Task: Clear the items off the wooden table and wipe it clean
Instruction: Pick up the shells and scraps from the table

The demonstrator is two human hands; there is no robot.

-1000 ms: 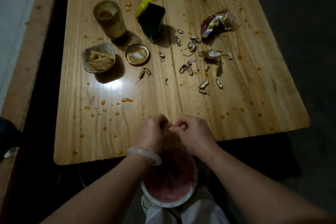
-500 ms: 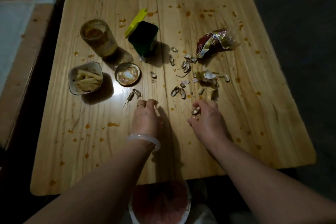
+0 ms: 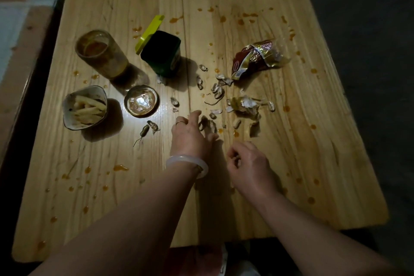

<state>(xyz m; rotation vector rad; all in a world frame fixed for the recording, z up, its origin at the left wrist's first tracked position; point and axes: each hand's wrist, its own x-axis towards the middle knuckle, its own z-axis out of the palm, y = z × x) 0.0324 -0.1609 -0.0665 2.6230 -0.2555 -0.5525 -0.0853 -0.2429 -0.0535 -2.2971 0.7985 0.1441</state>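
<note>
Head view looks down on the wooden bench (image 3: pixel 291 163), where the clearing is far from done. Just beyond the fingers of the left hand (image 3: pixel 190 134) lie scattered peanut shells (image 3: pixel 218 92), and further out to the right of them a crumpled snack wrapper (image 3: pixel 257 57). To the left of that hand stand a small round dish (image 3: pixel 141 101) and a bowl of pale sticks (image 3: pixel 85 106); beyond those, a glass jar (image 3: pixel 100 54) and a dark green tub (image 3: pixel 162 51) with its yellow lid open. Orange sauce spots (image 3: pixel 121 167) dot the surface on every side of both hands, so the wiping has not begun.

The left hand lies spread, fingers reaching loosely onto the nearest shells and gripping nothing that can be seen. The right hand (image 3: pixel 248 163), nearer the person and beside the left wrist, has its fingers curled in; whether it holds shells cannot be told.

Compared with half a second ago, the left hand has slid forward and to the right into the shell pile, while the right hand has drawn back from the shells with its fingers closed. A second ago both hands were together over the red-lined bin (image 3: pixel 201 260) at the bench's near edge, which now shows only partly between the arms.
</note>
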